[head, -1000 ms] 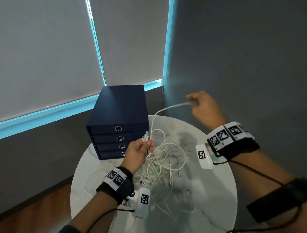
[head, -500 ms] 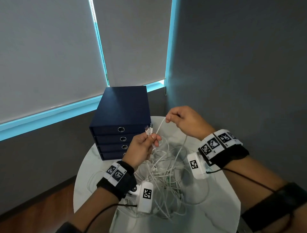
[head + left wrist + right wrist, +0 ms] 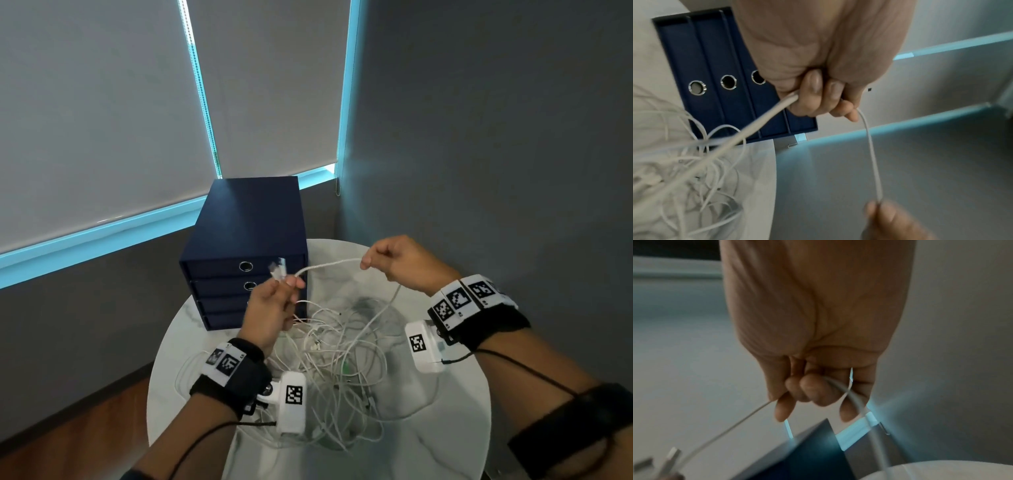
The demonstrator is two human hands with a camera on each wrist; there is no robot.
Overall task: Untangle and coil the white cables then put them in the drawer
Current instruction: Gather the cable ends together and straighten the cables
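Left hand [image 3: 818,68] fingers curl round a thin white cable [image 3: 872,155], stretched to right hand [image 3: 892,220] fingertips pinching it at bottom. Thicker strand runs down-left into tangled white cable pile [image 3: 694,175] on the white round desk [image 3: 758,178], beside dark blue drawer box [image 3: 715,65] with ring pulls.
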